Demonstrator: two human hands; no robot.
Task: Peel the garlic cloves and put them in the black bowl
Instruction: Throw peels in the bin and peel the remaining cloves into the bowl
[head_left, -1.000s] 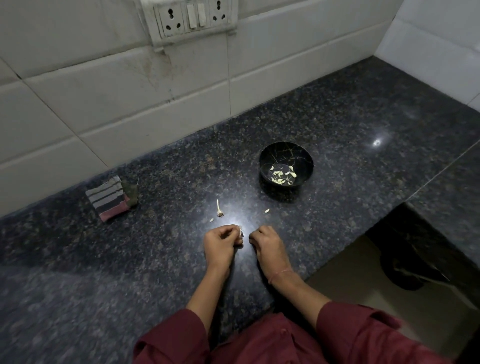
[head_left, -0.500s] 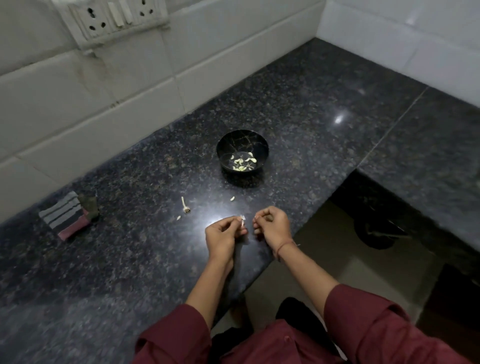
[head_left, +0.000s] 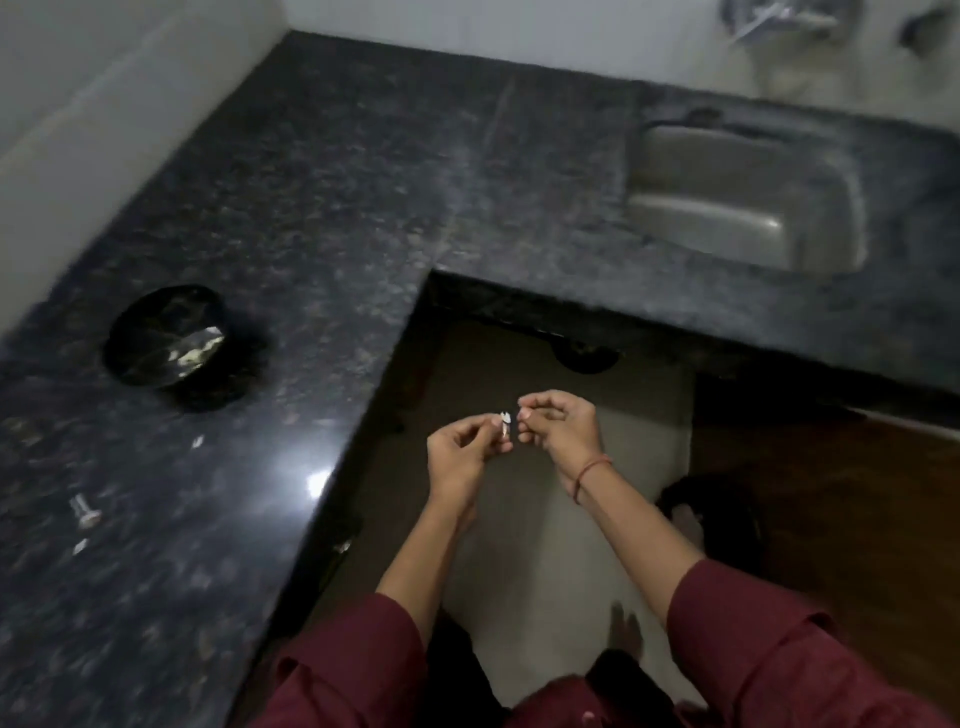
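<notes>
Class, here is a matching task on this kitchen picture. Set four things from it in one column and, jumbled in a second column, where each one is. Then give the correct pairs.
Things
1. black bowl
2. garlic clove
3. sink
4. red thread

Places
A. sunk into the counter, far right
B. looped round the right wrist
C. pinched between the left hand and the right hand, out past the counter's edge
D. standing on the counter, far left

Pairs: 1-D, 2-C, 3-A, 4-B
</notes>
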